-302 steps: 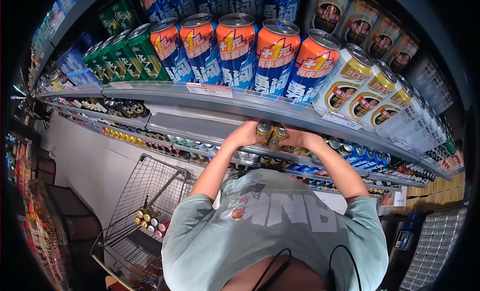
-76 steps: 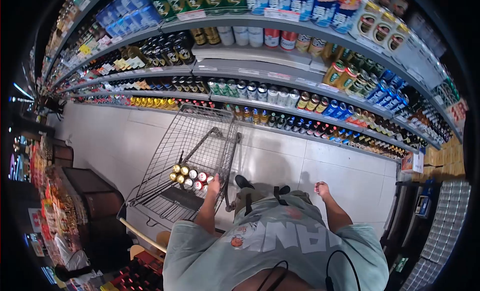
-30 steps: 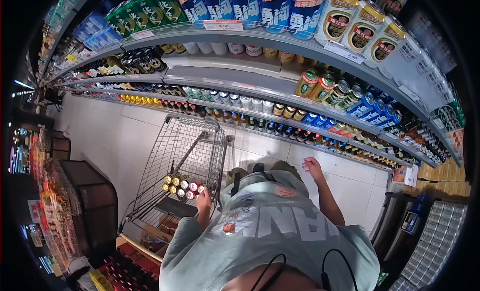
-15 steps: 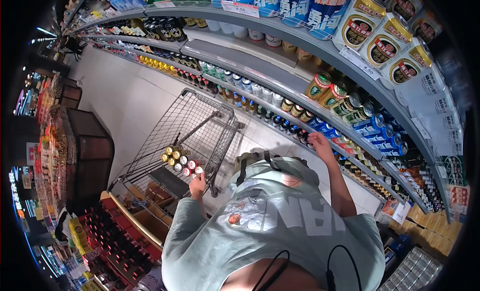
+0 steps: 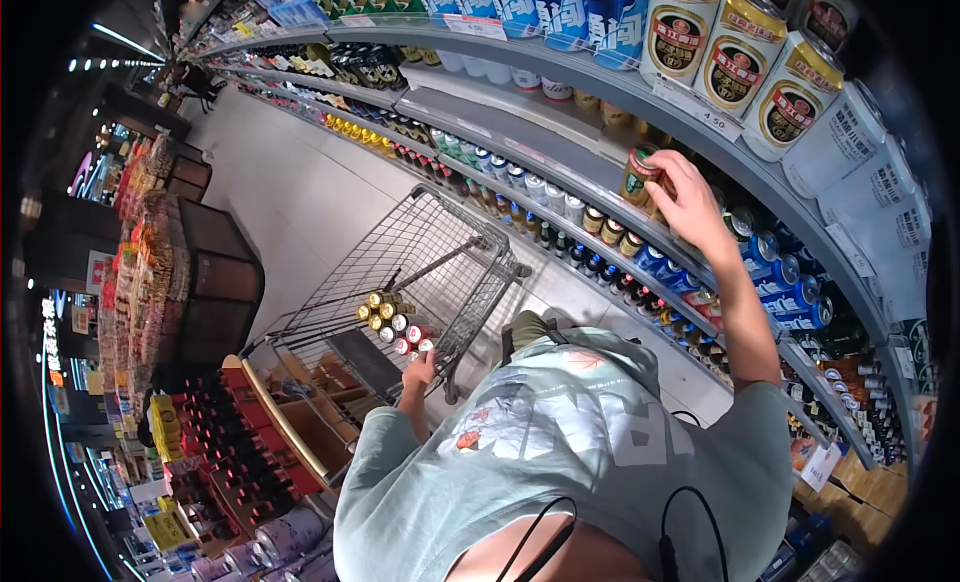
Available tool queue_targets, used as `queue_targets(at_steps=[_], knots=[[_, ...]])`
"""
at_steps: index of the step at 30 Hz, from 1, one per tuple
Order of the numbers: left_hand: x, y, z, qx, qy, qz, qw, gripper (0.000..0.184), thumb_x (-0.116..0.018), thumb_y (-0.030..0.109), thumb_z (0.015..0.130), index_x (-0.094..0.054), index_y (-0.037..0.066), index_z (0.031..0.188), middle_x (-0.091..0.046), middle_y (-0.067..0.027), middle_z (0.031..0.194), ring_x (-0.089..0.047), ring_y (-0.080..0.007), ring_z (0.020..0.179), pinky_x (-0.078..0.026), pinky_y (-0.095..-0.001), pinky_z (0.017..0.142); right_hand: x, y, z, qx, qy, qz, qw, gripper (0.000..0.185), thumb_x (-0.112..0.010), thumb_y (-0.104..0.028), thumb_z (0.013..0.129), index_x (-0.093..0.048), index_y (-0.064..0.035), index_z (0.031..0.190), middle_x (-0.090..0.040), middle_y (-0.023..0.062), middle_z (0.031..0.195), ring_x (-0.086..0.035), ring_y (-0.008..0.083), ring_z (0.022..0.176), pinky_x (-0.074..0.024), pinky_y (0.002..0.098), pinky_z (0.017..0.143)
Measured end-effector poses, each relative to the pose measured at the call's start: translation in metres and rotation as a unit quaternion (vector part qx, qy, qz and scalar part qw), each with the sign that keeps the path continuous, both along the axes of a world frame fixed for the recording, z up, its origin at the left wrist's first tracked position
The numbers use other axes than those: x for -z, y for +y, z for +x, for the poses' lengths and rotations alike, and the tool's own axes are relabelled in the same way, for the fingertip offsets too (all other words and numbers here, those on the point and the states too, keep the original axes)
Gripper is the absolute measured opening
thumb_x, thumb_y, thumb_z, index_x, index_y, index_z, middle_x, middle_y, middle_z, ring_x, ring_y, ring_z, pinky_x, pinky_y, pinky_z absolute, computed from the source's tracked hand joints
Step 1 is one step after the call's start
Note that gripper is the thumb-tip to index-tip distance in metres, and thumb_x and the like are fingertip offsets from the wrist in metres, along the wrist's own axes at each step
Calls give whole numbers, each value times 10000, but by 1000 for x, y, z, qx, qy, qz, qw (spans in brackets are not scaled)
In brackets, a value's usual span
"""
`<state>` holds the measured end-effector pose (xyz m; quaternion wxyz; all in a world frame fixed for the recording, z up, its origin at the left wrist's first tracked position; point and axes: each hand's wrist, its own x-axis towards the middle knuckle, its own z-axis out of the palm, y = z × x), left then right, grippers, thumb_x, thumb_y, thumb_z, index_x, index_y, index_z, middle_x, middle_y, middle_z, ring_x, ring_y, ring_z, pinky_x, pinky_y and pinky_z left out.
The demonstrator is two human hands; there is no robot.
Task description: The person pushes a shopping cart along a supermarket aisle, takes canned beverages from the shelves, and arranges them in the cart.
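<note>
Right hand (image 5: 692,204): curled up against the green can (image 5: 636,176) on the middle shelf (image 5: 520,132); I can't see if it is squeezing.
Left hand (image 5: 418,369): curled by the small cans (image 5: 388,310) in the cart (image 5: 272,412); I can't see its grip well.
Words: the white cans (image 5: 738,62) say 珠江啤酒, the blue cans (image 5: 560,17) say 勇闯, one tag (image 5: 714,122) says 4.50.
Hidden: my right hand covers things behind it; the blue cans' tops are cut off.
Room: bare floor (image 5: 560,297) shows between cart and bottom shelf.
</note>
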<state>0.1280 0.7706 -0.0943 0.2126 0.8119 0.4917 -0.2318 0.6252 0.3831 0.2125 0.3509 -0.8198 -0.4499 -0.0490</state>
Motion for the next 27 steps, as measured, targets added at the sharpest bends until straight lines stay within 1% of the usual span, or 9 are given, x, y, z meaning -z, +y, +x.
queue_targets(at_steps=[1, 3, 4, 6, 9, 16, 18, 22, 27], knots=[[5, -1, -2, 2, 5, 7, 1000, 651, -271, 680, 969, -561, 257, 1370, -650, -226, 1245, -579, -423, 1210, -453, -499, 1013, -8, 2, 7, 0, -2, 5, 1000, 374, -652, -162, 910, -573, -42, 1256, -610, 164, 1233, -570, 354, 1176, -446, 400, 1007], [8, -5, -5, -2, 4, 5, 1000, 648, -287, 679, 967, -552, 254, 1378, -632, -230, 1274, -571, -422, 1220, -449, -504, 1019, -19, 9, 16, 79, 183, -158, 967, 622, -691, -270, 878, -464, -77, 1425, -513, 200, 1418, -478, 350, 1335, -401, 422, 1078], [8, -6, -5, 2, 1, 10, 1000, 643, -290, 674, 969, -550, 253, 1380, -625, -231, 1285, -570, -423, 1222, -446, -506, 1023, -10, 12, 27, 80, 185, -154, 967, 622, -691, -270, 878, -464, -77, 1425, -513, 200, 1418, -478, 350, 1335, -401, 422, 1078], [6, -14, -7, 6, -15, 17, 1000, 633, -288, 658, 978, -558, 244, 1373, -611, -235, 1303, -564, -421, 1229, -441, -501, 1033, 20, 9, 45, 25, 84, -183, 979, 861, -733, -343, 841, -298, -122, 1549, -286, 217, 1588, -264, 359, 1481, -283, 434, 1182], [-1, -26, -6, -10, 4, -5, 1000, 613, -323, 629, 985, -573, 214, 1360, -606, -233, 1309, -567, -418, 1221, -441, -492, 1034, 42, 10, 55, 9, -46, -232, 972, 924, -755, -378, 820, -266, -136, 1566, -133, 195, 1640, -137, 360, 1519, -190, 446, 1228], [-8, -43, -8, -19, -37, 19, 999, 581, -412, 604, 973, -680, 157, 1227, -655, -225, 1223, -609, -406, 1153, -472, -485, 992, 34, 15, 54, 33, -14, -261, 965, 1000, -793, -422, 782, -243, -143, 1568, -180, 202, 1621, -181, 396, 1497, -217, 477, 1214], [-12, -42, -6, -32, -28, -6, 999, 588, -414, 616, 967, -707, 156, 1188, -672, -219, 1191, -619, -397, 1142, -478, -479, 983, 41, 19, 57, 59, -31, -280, 958, 986, -779, -420, 813, -209, -154, 1573, -295, 233, 1574, -307, 410, 1444, -320, 458, 1170], [-19, -53, -5, -31, -22, 33, 999, 607, -423, 642, 950, -735, 157, 1139, -697, -201, 1144, -642, -374, 1115, -488, -465, 967, 40, 20, 52, 85, -58, -250, 963, 924, -751, -438, 843, -238, -161, 1559, -445, 270, 1458, -448, 447, 1327, -411, 478, 1080], [-17, -54, -5, -33, -21, 29, 999, 605, -416, 639, 954, -741, 159, 1127, -697, -199, 1148, -643, -371, 1116, -490, -461, 966, 46, 19, 57, 78, -49, -237, 967, 856, -731, -426, 864, -284, -139, 1535, -507, 270, 1392, -496, 448, 1272, -442, 471, 1027]])
